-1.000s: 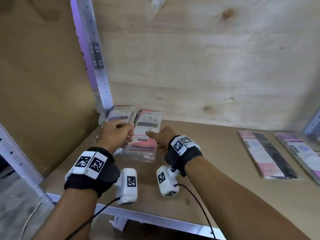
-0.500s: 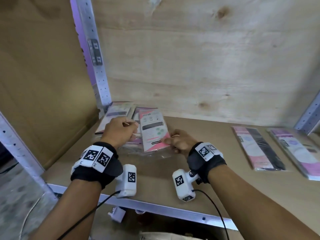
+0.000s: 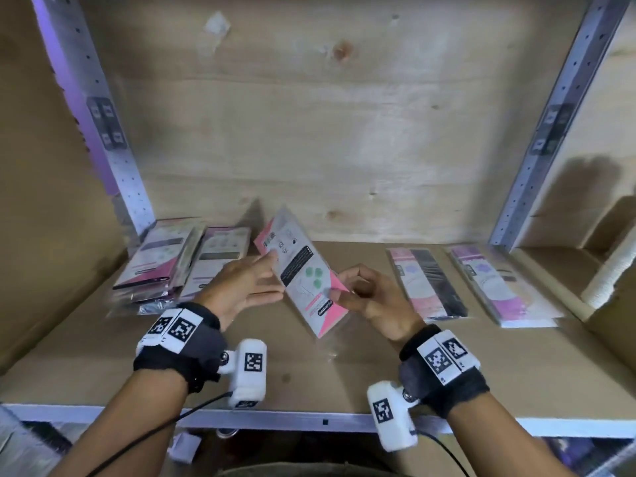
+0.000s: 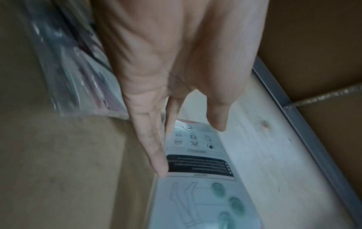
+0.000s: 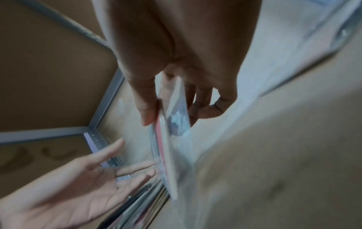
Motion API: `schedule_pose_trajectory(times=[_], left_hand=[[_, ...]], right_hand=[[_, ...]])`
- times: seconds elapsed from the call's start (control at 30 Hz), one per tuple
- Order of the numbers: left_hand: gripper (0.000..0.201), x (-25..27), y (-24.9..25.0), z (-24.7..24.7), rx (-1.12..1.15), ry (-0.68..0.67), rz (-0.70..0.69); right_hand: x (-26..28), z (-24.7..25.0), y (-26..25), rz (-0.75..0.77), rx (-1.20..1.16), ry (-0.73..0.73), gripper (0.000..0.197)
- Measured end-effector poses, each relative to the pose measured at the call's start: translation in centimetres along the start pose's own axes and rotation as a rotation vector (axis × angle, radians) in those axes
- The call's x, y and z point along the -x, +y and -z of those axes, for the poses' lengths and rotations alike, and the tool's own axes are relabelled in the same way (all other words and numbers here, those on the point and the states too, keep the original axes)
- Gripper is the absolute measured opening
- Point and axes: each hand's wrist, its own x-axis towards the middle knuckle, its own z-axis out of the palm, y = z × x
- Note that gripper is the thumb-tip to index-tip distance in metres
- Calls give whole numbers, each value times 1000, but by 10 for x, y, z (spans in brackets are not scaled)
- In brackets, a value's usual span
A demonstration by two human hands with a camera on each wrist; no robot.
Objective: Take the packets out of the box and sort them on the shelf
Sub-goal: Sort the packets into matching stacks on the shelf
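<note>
Over the brown shelf, right grip pinches a packet; left grip spread.

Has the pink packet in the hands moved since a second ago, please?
Yes. The pink packet, pinched by the right hand, has lifted off the left stacks and shifted right.

The head camera looks down into the shelf from its front edge; both wrist cameras sit close above it, sharing the raised packet.
</note>
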Motion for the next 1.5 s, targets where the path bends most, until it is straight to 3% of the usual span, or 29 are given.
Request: schedule_pose_trajectory(times=[0.13, 0.2, 0.3, 0.4, 0.53, 0.6, 0.73, 0.87, 0.97, 1.07, 1.17, 1.27, 1.4, 1.5], left_hand=[[84, -6, 5, -16, 349, -79, 112], [91, -7, 7, -23, 457, -111, 142], [67, -9, 5, -35, 406, -93, 104], [40, -15, -2, -45, 348, 49, 88], [41, -19, -7, -53, 389, 71, 107], [36, -19, -7, -57, 400, 45, 106], [25, -22, -10, -65, 424, 9, 111], [18, -31, -14, -60, 410, 18, 121], [32, -37, -10, -40, 450, 63, 73], [59, -36, -5, -19, 303, 71, 57], [51, -30, -3, -12, -3, -6, 66], [52, -19, -4, -15, -266, -111, 80], [42, -10, -8, -18, -252, -97, 83], [36, -3, -9, -16, -163, -87, 66]], right_hand=[[9, 14, -10, 126, 216, -57, 17], [12, 17, -11, 173, 332, -91, 19], [14, 22, -13, 210, 451, -134, 26], [15, 33, -12, 112, 403, -178, 29], [12, 58, -2, 23, 215, 99, 14], [10, 71, 5, -40, 172, 172, 18], [10, 75, 11, -229, -118, -2, 23], [14, 80, 15, -217, -229, -37, 23], [15, 91, 18, -238, -236, -37, 34], [18, 102, 21, -259, -197, -71, 39], [20, 111, 21, -280, -133, -124, 35], [21, 113, 19, -263, -71, -131, 46], [19, 109, 19, -249, -212, 46, 61], [19, 103, 21, -252, -384, 114, 58]])
